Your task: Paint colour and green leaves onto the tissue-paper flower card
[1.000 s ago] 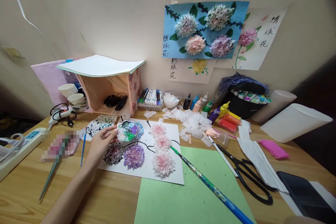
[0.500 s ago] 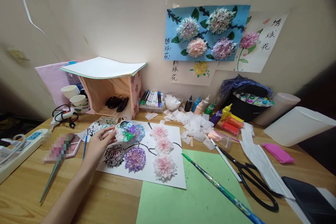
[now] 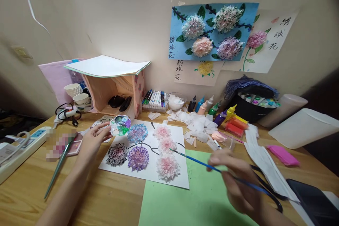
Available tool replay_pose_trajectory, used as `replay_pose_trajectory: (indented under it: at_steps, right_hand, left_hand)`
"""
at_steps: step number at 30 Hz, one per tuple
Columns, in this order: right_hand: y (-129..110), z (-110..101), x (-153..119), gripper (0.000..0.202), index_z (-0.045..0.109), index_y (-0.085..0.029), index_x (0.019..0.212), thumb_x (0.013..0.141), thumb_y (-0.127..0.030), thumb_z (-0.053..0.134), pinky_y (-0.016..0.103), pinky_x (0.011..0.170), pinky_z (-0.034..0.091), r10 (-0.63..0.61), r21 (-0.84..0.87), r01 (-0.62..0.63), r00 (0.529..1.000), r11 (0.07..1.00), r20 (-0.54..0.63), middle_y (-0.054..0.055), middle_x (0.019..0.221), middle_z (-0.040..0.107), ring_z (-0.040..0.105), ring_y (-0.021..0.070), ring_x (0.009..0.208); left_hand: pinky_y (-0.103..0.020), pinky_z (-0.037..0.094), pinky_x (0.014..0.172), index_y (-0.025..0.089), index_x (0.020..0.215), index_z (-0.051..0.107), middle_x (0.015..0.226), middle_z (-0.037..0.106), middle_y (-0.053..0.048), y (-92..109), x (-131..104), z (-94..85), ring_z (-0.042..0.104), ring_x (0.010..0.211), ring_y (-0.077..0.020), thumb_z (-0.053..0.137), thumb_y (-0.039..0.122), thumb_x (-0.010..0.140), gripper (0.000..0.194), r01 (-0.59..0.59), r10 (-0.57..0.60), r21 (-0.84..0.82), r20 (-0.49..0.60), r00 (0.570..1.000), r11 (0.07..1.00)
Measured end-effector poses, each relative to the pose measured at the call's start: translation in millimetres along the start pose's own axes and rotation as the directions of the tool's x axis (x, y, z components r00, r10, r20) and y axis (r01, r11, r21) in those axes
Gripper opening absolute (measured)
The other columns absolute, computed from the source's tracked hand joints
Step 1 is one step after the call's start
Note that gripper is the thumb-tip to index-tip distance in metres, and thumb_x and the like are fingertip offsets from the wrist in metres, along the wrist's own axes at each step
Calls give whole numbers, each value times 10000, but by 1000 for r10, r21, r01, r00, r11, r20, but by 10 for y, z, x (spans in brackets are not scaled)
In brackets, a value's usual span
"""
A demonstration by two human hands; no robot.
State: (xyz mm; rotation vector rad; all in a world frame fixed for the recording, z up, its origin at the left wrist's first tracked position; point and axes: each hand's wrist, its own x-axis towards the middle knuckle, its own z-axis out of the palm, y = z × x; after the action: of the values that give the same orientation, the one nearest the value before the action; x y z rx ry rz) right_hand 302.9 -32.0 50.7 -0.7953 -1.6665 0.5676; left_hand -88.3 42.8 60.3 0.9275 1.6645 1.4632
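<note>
My left hand (image 3: 97, 136) pinches the edge of a small flower-shaped paint palette (image 3: 120, 125) with green, purple and white paint, held over the upper left of a white sheet (image 3: 148, 174). In my right hand (image 3: 233, 176), slightly blurred, is a blue paintbrush (image 3: 197, 161). Its green-tinged tip is at the middle one of the pink paper flowers (image 3: 167, 145); whether it touches cannot be told. A blue flower (image 3: 137, 133), a purple flower (image 3: 138, 158) and a black-and-pink flower (image 3: 117, 154) lie on the same sheet, with dark painted branches between them.
Green paper (image 3: 169, 204) lies under the white sheet's right edge. Behind are torn tissue pieces (image 3: 198, 123), paint bottles (image 3: 212, 109) and markers (image 3: 155, 100). Black scissors (image 3: 275, 201), partly hidden by my right hand, and a phone (image 3: 312, 201) lie right. A power strip (image 3: 23, 155) is left.
My right hand has come into view holding the brush, whose tip has moved left onto the pink flowers. My left hand has drawn the palette slightly left, uncovering the blue flower.
</note>
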Motion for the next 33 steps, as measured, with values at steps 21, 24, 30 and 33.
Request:
replay_pose_trajectory:
  at_steps: [21, 24, 30, 33]
  right_hand:
    - [747, 402, 90, 120, 637, -212, 779, 726, -318, 658, 286, 710, 491, 704, 580, -613, 704, 537, 93, 19, 771, 545, 553, 154, 752]
    - [762, 384, 75, 99, 633, -216, 775, 760, -314, 625, 273, 705, 481, 688, 570, -605, 720, 556, 92, 9, 775, 535, 548, 137, 733]
    - [623, 382, -60, 233, 604, -222, 780, 886, -341, 434, 344, 708, 456, 490, 374, -447, 871, 813, -24, 24, 749, 570, 572, 175, 716]
    - [559, 399, -176, 237, 591, -229, 791, 895, -320, 399, 370, 671, 423, 232, 231, -215, 971, 949, -50, 32, 714, 599, 567, 194, 689]
  left_hand:
    - [-266, 549, 622, 131, 940, 645, 704, 668, -39, -29, -426, 445, 643, 740, -193, 788, 488, 493, 589, 66, -75, 48, 231, 970, 997]
    - [-271, 550, 633, 138, 961, 646, 729, 674, -43, -55, -444, 457, 644, 750, -194, 784, 482, 517, 578, 56, -65, 44, 248, 967, 997]
    - [-290, 547, 661, 127, 994, 642, 745, 679, -51, -87, -572, 533, 642, 720, -188, 765, 504, 538, 604, 57, -76, 76, 281, 957, 995]
    - [-283, 545, 654, 128, 1019, 630, 763, 680, -51, -120, -633, 579, 638, 697, -175, 745, 505, 572, 596, 54, -76, 78, 304, 950, 995]
